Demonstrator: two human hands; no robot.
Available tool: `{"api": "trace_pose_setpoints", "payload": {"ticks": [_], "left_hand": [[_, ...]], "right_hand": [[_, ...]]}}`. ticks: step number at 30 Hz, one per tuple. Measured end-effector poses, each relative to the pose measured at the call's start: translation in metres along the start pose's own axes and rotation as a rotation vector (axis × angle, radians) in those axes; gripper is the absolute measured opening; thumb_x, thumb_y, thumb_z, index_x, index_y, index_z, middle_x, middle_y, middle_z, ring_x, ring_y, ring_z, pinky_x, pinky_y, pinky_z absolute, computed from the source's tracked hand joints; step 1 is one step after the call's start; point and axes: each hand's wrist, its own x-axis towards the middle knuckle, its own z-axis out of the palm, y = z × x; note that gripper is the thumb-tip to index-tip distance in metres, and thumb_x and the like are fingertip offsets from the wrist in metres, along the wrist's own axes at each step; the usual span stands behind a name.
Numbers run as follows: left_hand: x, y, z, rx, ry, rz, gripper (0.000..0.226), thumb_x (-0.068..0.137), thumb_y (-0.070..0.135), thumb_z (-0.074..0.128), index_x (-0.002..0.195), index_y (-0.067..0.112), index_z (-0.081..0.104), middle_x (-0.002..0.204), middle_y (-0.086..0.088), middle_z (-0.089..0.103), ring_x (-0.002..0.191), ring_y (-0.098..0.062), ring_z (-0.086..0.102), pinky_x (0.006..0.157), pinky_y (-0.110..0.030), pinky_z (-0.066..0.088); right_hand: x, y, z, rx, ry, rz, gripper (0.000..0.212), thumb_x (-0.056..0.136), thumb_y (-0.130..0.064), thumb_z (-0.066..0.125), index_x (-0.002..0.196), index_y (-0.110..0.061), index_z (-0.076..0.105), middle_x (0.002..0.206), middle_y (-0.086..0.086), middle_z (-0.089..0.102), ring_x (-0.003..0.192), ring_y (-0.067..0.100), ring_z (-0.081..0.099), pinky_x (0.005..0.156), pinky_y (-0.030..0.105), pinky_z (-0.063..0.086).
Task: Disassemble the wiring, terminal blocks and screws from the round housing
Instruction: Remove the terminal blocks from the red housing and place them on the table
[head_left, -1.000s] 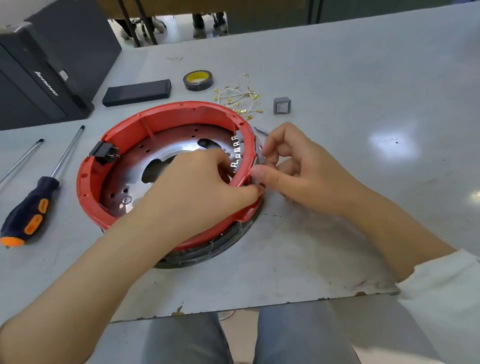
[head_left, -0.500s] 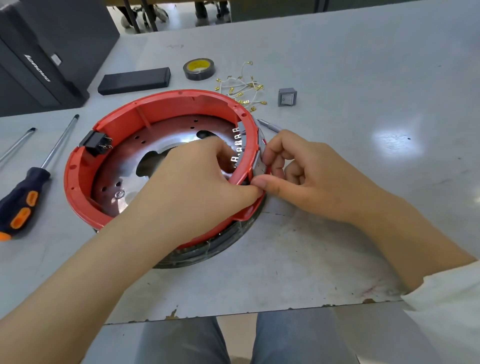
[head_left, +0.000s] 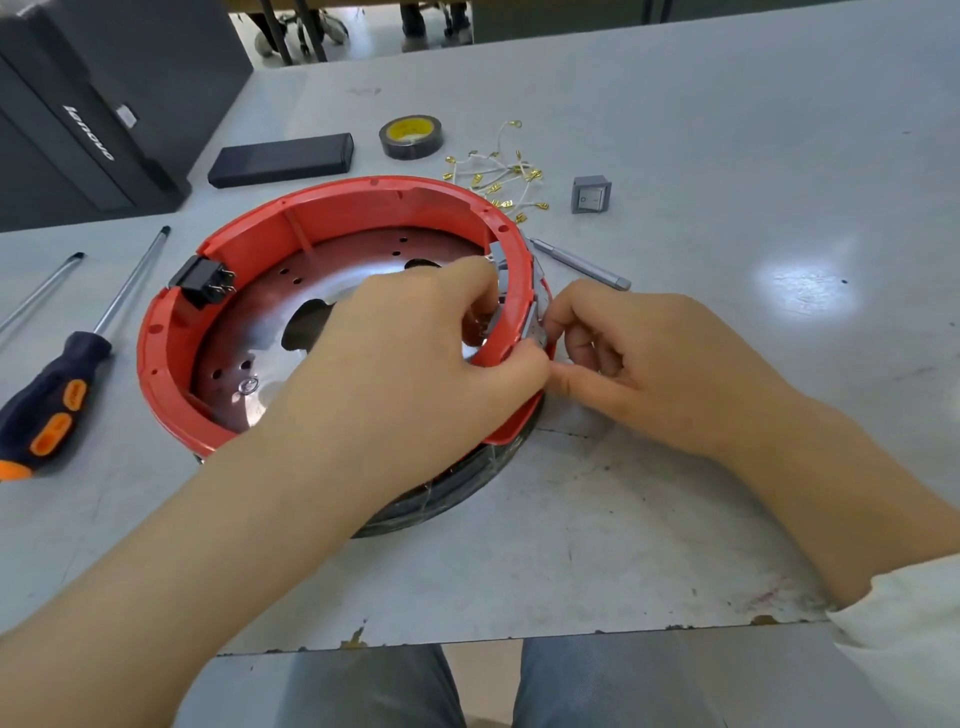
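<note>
— How far along is the strip-down?

— Partly done, by the look of it. A bundle of loose wires (head_left: 498, 174) with brass terminals lies on the table (head_left: 727, 130) just beyond the far right of the round red housing (head_left: 332, 208), and a grey rocker switch (head_left: 591, 194) sits apart to their right. Those seem to be out already.

— What remains?

— A black switch block (head_left: 202, 280) is mounted in the left wall, and a screw (head_left: 248, 385) shows on the metal plate inside. A grey terminal strip (head_left: 501, 270) sits on the right wall, where both hands are working.

— What are the hands doing?

— The left hand (head_left: 405, 364) reaches inside the housing, fingers curled at the strip and thumb pressed on the rim. The right hand (head_left: 639, 364) is outside, fingers curled, pinching the grey part against the wall. How firmly either grips cannot be told.

— Tools?

— A screwdriver (head_left: 57, 400) lies unused on the left, with a slim metal driver (head_left: 576, 264) behind the right hand.
</note>
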Motion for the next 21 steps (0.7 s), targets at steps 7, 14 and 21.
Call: {"api": "trace_pose_setpoints", "payload": {"ticks": [7, 14, 21], "left_hand": [[0.01, -0.008, -0.006, -0.061, -0.108, 0.039, 0.037, 0.073, 0.057, 0.062, 0.071, 0.02, 0.061, 0.07, 0.013, 0.064, 0.062, -0.006, 0.054, 0.058, -0.023, 0.043], [0.009, -0.011, -0.01, -0.182, -0.216, 0.013, 0.028, 0.063, 0.046, 0.064, 0.076, 0.021, 0.063, 0.071, 0.008, 0.067, 0.066, -0.008, 0.065, 0.07, -0.04, 0.053], [0.007, -0.011, -0.009, -0.136, -0.153, 0.036, 0.033, 0.067, 0.054, 0.057, 0.076, 0.022, 0.061, 0.063, 0.003, 0.064, 0.064, -0.015, 0.062, 0.065, -0.045, 0.052]], "right_hand": [[0.0, 0.002, 0.002, -0.065, -0.005, -0.011, 0.054, 0.076, -0.073, 0.027, 0.094, -0.028, 0.051, 0.073, -0.011, 0.054, 0.068, 0.009, 0.049, 0.056, 0.021, 0.041], [0.001, 0.004, 0.006, 0.093, -0.011, 0.059, 0.05, 0.064, -0.082, 0.04, 0.087, -0.037, 0.038, 0.072, -0.011, 0.052, 0.072, 0.007, 0.05, 0.06, 0.021, 0.041], [0.004, 0.005, 0.012, 0.207, -0.068, 0.05, 0.05, 0.066, -0.074, 0.045, 0.091, -0.033, 0.033, 0.066, 0.002, 0.045, 0.055, 0.009, 0.034, 0.053, 0.02, 0.037]]}}
